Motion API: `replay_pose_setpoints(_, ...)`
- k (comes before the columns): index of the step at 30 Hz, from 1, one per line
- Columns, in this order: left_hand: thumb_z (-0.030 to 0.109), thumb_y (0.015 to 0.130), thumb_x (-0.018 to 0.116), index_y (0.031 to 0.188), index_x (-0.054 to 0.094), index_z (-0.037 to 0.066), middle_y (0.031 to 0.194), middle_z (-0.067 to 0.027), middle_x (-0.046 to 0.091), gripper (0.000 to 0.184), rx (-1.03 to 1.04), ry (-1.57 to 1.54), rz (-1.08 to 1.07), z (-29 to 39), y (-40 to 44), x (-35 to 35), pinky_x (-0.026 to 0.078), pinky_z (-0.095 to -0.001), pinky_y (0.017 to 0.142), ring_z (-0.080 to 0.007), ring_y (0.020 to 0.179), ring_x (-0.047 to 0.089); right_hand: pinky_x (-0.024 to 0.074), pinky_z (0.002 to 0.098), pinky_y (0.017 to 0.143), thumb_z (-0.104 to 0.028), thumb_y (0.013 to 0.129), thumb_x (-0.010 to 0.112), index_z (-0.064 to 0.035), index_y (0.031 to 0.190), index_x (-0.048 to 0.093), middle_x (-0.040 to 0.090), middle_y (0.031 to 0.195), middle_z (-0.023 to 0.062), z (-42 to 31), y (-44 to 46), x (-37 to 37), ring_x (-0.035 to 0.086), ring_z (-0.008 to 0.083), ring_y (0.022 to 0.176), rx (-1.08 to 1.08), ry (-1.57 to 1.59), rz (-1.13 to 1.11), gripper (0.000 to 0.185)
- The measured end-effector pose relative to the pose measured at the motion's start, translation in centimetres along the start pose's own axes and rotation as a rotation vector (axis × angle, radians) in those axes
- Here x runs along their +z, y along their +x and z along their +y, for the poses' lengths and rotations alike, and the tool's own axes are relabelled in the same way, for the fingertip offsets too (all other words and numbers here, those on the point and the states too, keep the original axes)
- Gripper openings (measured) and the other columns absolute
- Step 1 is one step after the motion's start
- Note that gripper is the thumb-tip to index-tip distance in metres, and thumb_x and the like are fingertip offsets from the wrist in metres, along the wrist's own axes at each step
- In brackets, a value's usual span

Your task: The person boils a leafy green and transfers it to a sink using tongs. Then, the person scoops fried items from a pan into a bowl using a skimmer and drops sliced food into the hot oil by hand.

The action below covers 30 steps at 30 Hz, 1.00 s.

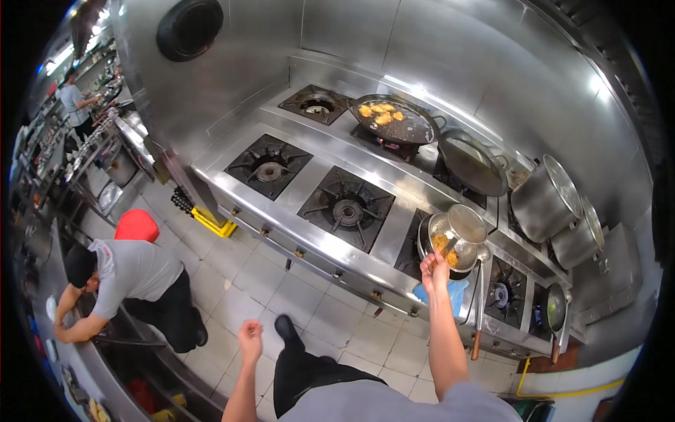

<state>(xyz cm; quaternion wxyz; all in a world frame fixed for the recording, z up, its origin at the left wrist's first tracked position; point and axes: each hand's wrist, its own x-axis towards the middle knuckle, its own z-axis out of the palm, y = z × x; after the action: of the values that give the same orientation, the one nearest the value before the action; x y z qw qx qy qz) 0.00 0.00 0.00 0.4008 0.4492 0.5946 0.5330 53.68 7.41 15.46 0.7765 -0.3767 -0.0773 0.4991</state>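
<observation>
My right hand (436, 269) is closed at the edge of a metal colander (460, 261) holding golden fried pieces (441, 243). From its fingers a thin dark handle seems to run up to a round, flat skimmer (467, 224) over the colander. My left hand (250, 341) hangs low above the floor, fingers loosely curled, with nothing visible in it. Beside my right hand lie a blue cloth (450, 295) and a long ladle (479, 295) with a wooden handle. At the back, yellow pieces (383, 118) fry in oil in a wide pan (416, 130).
A dark wok (472, 163) and large steel pots (545, 200) stand along the back burners. On the right is a small pan (555, 307). A person in grey (140, 271) bends over the left counter; another person (74, 102) stands farther off. A yellow-framed item (214, 224) lies by the stove.
</observation>
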Motion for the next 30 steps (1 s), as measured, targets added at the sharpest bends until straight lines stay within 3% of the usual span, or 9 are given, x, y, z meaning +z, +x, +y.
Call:
replay_pose_setpoints(2, 0.001, 0.083, 0.06, 0.091, 0.06, 0.003, 0.077, -0.0052, 0.061, 0.008, -0.063, 0.011, -0.109, -1.6, 1.6, 4.1, 0.05, -0.026, 0.065, -0.0127, 0.069, 0.061, 0.0354, 0.0233, 0.045, -0.025, 0.097, 0.052, -0.0138, 0.106, 0.046, 0.041, 0.067, -0.0018, -0.1, -6.5, 3.1, 0.041, 0.0093, 0.055, -0.064, -0.056, 0.028, 0.016)
replay_pose_setpoints(3, 0.001, 0.083, 0.059, 0.092, 0.059, 0.003, 0.076, -0.0049, 0.061, 0.01, -0.168, -0.092, -0.196, -5.0, 1.8, 14.7, 0.049, -0.0254, 0.065, -0.0123, 0.07, 0.06, 0.0354, 0.0233, 0.045, -0.025, 0.097, 0.052, -0.0138, 0.106, 0.046, 0.041, 0.067, -0.0018, -3.3, -4.4, 5.2, 0.041, 0.0093, 0.055, -0.11, -0.221, 0.064, 0.016)
replay_pose_setpoints(5, 0.005, 0.086, 0.055, 0.1, 0.058, 0.005, 0.082, -0.0049, 0.062, 0.015, -0.525, -0.192, -0.235, -6.2, 7.4, 17.7, 0.049, -0.0255, 0.066, -0.0133, 0.074, 0.061, 0.033, 0.0243, 0.04, -0.025, 0.098, 0.049, -0.0151, 0.112, 0.046, 0.041, 0.067, -0.0016, 0.1, -5.1, 8.0, 0.038, 0.0083, 0.05, -0.104, -0.409, 0.095, 0.018)
replay_pose_setpoints(9, 0.012, 0.093, 0.043, 0.124, 0.044, 0.014, 0.118, -0.0077, 0.05, 0.031, -0.986, -0.459, -0.379, -8.4, 11.7, 26.8, 0.048, -0.0445, 0.082, -0.0269, 0.102, 0.054, 0.0252, 0.0198, 0.034, -0.026, 0.098, 0.047, -0.0161, 0.118, 0.046, 0.04, 0.068, -0.0021, -0.5, 0.0, 14.4, 0.033, 0.0047, 0.044, -0.162, -0.644, 0.125, 0.022)
replay_pose_setpoints(12, 0.014, 0.094, 0.045, 0.126, 0.04, 0.015, 0.121, -0.0075, 0.046, 0.033, -1.151, -0.512, -0.438, -4.8, 12.2, 31.2, 0.048, -0.0473, 0.083, -0.0291, 0.107, 0.051, 0.0225, 0.018, 0.034, -0.027, 0.098, 0.047, -0.0125, 0.115, 0.05, 0.041, 0.066, -0.0043, -1.4, 5.4, 19.3, 0.032, 0.0028, 0.044, -0.169, -0.791, 0.1, 0.023)
replay_pose_setpoints(16, 0.012, 0.094, 0.047, 0.125, 0.04, 0.015, 0.117, -0.007, 0.048, 0.032, -1.182, -0.429, -0.477, -8.1, 11.1, 33.2, 0.05, -0.0493, 0.082, -0.0294, 0.104, 0.054, 0.0234, 0.0198, 0.035, -0.03, 0.097, 0.049, -0.011, 0.109, 0.052, 0.043, 0.066, -0.0041, -2.3, 13.7, 21.3, 0.032, 0.0037, 0.043, -0.159, -0.921, 0.095, 0.022)
replay_pose_setpoints(21, 0.014, 0.096, 0.052, 0.119, 0.039, 0.007, 0.106, -0.0078, 0.05, 0.027, -1.268, -0.822, -0.242, -10.8, 9.6, 33.9, 0.054, -0.0368, 0.073, -0.0277, 0.085, 0.061, 0.0262, 0.0238, 0.033, -0.025, 0.097, 0.048, -0.0107, 0.1, 0.052, 0.045, 0.063, -0.0025, -4.2, 22.4, 19.9, 0.035, 0.0065, 0.041, -0.172, -1.103, 0.193, 0.015)
replay_pose_setpoints(22, 0.023, 0.097, 0.052, 0.116, 0.042, 0.002, 0.099, -0.0092, 0.056, 0.03, -1.189, -0.753, -0.288, -9.1, 9.8, 33.3, 0.054, -0.0305, 0.074, -0.0194, 0.081, 0.06, 0.0261, 0.0242, 0.033, -0.023, 0.096, 0.048, -0.0109, 0.096, 0.051, 0.046, 0.064, -0.0021, -4.5, 23.6, 19.5, 0.035, 0.0067, 0.041, -0.199, -1.14, 0.192, 0.013)
replay_pose_setpoints(30, 0.028, 0.097, 0.052, 0.095, 0.053, 0.003, 0.08, -0.0052, 0.056, 0.026, -1.015, -0.769, -0.161, -8.2, 8.4, 34.2, 0.049, -0.0273, 0.061, -0.0144, 0.065, 0.057, 0.0254, 0.0225, 0.035, -0.016, 0.093, 0.047, -0.0122, 0.08, 0.048, 0.045, 0.063, -0.0001, -7.5, 30.4, 20.0, 0.034, 0.0069, 0.043, -0.084, -1.253, 0.288, 0.013)
